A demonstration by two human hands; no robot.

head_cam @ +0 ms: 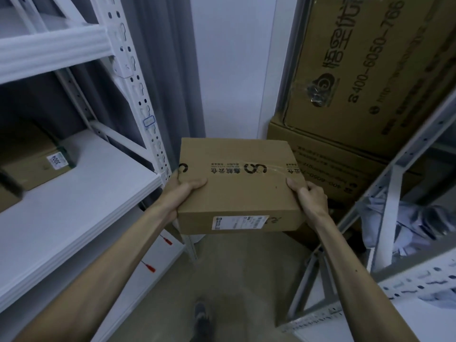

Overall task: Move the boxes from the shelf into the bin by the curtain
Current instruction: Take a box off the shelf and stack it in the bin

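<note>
Two hands hold one cardboard box (238, 183) in mid-air above the floor, in the aisle between the white shelf (81, 201) and a grey rack (394, 178). The left hand (182, 195) clamps the box's near left corner with its thumb flat on the lid. The right hand (310, 198) grips the near right corner the same way. The fingers of both hands go under the box and are hidden. Clear tape with black print runs across the lid, and a white label sits on the near side, its text too small to read. On the shelf lies a second box (34, 161) with a sticker reading 3004, partly cut off by the left edge. A grey curtain (160, 70) hangs behind the shelf's post. Large printed cartons (357, 70) are stacked at the right, their tops out of frame. A dark shoe (201, 314) shows below, blurred.
</note>
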